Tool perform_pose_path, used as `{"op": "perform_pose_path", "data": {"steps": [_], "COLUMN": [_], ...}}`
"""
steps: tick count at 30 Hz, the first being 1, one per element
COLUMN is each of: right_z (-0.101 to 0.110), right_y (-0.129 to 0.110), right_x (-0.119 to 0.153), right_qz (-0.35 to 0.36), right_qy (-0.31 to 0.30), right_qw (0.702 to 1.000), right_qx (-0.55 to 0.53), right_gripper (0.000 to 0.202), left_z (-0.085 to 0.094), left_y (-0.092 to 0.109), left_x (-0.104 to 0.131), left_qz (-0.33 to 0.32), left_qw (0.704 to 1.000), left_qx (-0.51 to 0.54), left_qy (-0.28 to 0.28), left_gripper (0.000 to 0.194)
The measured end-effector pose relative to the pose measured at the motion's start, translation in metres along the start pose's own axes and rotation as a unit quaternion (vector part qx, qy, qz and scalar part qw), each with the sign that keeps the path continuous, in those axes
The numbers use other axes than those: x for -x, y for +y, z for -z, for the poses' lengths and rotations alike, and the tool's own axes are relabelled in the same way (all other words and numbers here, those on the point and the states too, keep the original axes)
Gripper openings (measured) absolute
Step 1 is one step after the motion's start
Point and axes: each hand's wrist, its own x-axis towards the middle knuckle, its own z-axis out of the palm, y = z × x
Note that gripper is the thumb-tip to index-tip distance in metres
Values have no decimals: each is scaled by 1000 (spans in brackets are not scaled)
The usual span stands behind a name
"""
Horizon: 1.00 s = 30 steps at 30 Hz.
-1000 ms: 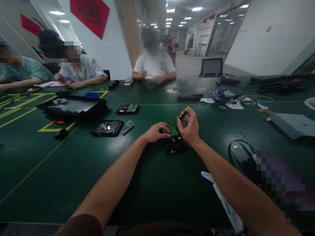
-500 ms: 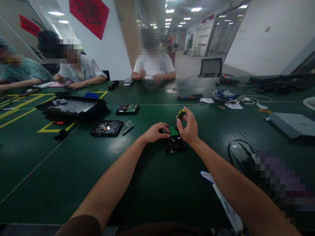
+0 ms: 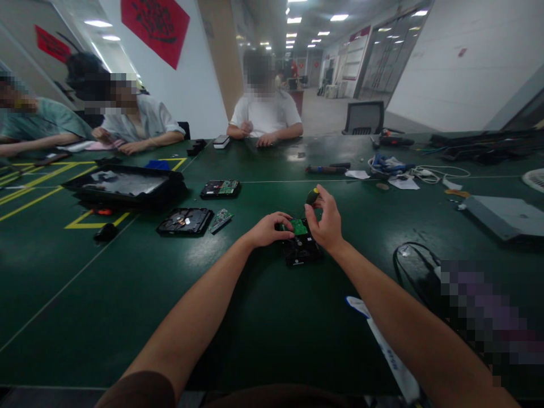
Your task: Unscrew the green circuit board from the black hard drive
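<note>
A black hard drive [image 3: 302, 250] with a green circuit board [image 3: 300, 226] facing up lies on the table in front of me. My left hand [image 3: 272, 228] is closed on the drive's left side, thumb and fingers at its edge. Above the board, my right hand [image 3: 328, 222] grips the dark green and yellow handle of a screwdriver [image 3: 312, 196] between thumb and fingers. The handle stands nearly upright, leaning a little; its shaft and tip are hidden by my right hand.
Left of my hands lie an opened drive casing [image 3: 185, 221], a loose circuit board [image 3: 221, 220] and another hard drive [image 3: 220, 188]. A black tray [image 3: 127, 184] stands farther left. At right are a grey metal box [image 3: 505, 215] and bundled cables [image 3: 391, 164]. People sit across the table.
The screwdriver's handle has turned slightly in my right hand, its yellow markings showing differently. My left hand and the drive stay put. The person opposite has shifted a hand down to the table.
</note>
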Motion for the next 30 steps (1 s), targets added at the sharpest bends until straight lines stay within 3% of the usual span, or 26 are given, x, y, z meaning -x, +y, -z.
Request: {"op": "perform_pose_path", "data": {"steps": [8,30], "right_z": [0,0], "right_y": [0,-1], "right_x": [0,0], "right_qz": [0,5], "right_qy": [22,3], "right_qw": [1000,1000], "right_qx": [7,13], "right_gripper": [66,71], "left_z": [0,0], "left_y": [-2,-2], "left_x": [0,0], "left_qz": [1,2], "left_qw": [1000,1000], "left_qx": [-3,3], "left_qy": [1,1], "left_gripper": [22,22]}}
